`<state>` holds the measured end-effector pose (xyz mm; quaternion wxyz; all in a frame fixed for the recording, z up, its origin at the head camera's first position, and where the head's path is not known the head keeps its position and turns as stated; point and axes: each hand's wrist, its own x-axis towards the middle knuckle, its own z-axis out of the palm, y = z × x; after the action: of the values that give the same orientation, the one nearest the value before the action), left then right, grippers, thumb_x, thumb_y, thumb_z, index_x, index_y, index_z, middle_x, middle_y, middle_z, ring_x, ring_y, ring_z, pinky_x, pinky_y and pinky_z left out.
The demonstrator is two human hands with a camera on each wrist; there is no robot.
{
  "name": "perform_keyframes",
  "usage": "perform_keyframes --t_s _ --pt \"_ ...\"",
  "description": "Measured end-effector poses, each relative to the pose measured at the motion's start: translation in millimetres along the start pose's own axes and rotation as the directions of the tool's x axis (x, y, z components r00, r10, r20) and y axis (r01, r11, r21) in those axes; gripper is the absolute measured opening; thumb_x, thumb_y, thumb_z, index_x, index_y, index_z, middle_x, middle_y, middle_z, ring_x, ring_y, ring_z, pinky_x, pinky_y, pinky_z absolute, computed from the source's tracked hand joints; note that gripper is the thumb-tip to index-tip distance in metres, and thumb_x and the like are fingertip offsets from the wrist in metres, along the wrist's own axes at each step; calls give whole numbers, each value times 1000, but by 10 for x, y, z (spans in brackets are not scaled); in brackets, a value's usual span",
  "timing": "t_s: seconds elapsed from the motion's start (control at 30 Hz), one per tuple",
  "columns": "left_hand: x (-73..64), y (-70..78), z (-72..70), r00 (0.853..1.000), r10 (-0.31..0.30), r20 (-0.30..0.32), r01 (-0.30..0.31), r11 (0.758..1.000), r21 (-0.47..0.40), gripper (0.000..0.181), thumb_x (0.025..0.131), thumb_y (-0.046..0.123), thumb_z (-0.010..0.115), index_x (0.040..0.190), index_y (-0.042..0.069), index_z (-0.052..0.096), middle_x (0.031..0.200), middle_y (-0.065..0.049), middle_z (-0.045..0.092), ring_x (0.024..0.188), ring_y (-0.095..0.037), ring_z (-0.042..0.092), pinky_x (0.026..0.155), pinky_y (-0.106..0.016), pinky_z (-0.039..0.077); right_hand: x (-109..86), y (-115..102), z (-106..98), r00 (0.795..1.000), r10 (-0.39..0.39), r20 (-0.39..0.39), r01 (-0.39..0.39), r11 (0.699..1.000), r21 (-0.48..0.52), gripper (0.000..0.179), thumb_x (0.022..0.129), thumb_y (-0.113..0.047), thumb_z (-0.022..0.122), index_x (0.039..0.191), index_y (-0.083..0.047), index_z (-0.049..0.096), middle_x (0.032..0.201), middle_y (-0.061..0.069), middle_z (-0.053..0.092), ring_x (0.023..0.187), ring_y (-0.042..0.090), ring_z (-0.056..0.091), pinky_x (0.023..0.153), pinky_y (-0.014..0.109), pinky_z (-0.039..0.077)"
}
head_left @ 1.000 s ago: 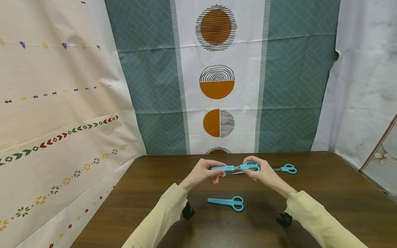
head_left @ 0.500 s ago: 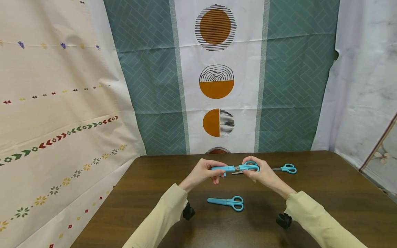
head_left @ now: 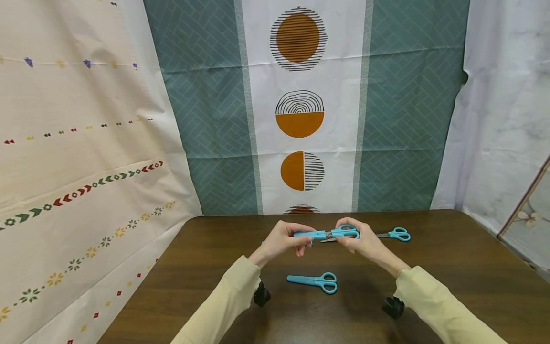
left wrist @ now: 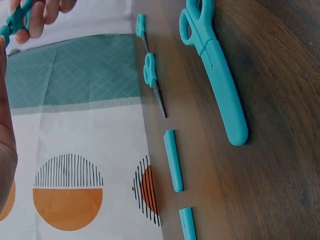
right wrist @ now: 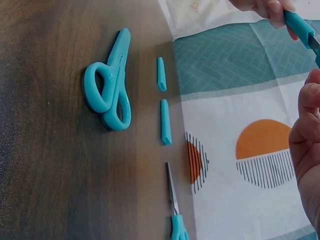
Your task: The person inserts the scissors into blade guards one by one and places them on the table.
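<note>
My left hand (head_left: 281, 240) pinches a light-blue blade cover (head_left: 317, 235) above the table. My right hand (head_left: 365, 239) grips the blue handles of a pair of scissors (head_left: 347, 231). A short stretch of metal blade shows between cover and handles; the rest of the blade appears to be inside the cover. Between the forearms, a covered pair of scissors (head_left: 313, 280) lies on the table. In the right wrist view the held cover (right wrist: 299, 29) lines up with the blade at the upper right. The left wrist view catches the held handles (left wrist: 17, 19) in its top left corner.
Two uncovered scissors lie along the back of the wooden table (head_left: 206, 286), one nearer (left wrist: 150, 70) and one farther right (head_left: 399, 234). Two loose blade covers, one (right wrist: 165, 122) and another (right wrist: 161, 75), lie in line with them. Fabric hangs behind the table.
The gap between the cover and the scissors' handles has narrowed slightly. Both hands otherwise stay nearly in place, and the things on the table have not moved.
</note>
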<state>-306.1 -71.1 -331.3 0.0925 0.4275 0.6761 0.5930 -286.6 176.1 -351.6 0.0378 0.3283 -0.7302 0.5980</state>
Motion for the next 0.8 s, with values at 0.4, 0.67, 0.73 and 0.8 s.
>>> perform_keyframes --t_s 0.4,0.67,0.73,0.8 --pt "44 9 -18 1000 -11 22 11 1000 13 22 87 -3 56 107 -13 59 73 -12 63 51 -20 55 52 -34 51 25 149 -30 1000 -3 -13 3 1000 3 18 87 4 56 104 5 48 57 4 46 44 28 37 42 42 36" --pt "51 -53 -12 1000 3 5 -3 1000 -3 21 87 -1 58 105 -10 61 74 -15 63 52 -21 57 53 -36 51 6 -75 50 1000 -10 -14 9 1000 -15 16 86 6 54 101 7 48 57 1 46 45 37 35 42 42 37" --pt "52 -48 -10 1000 3 -3 -4 1000 -9 21 87 -2 58 105 -10 62 74 -17 63 53 -21 59 54 -37 51 7 -95 63 1000 0 -21 0 1000 -16 17 86 5 55 102 7 48 57 1 46 45 37 35 42 40 37" --pt "53 -40 -8 1000 0 -10 0 1000 -20 21 86 -2 58 105 -10 62 75 -19 63 55 -21 60 55 -40 51 11 -104 72 1000 2 -26 -2 1000 -16 17 86 5 55 102 6 48 58 2 46 45 33 36 42 39 38"
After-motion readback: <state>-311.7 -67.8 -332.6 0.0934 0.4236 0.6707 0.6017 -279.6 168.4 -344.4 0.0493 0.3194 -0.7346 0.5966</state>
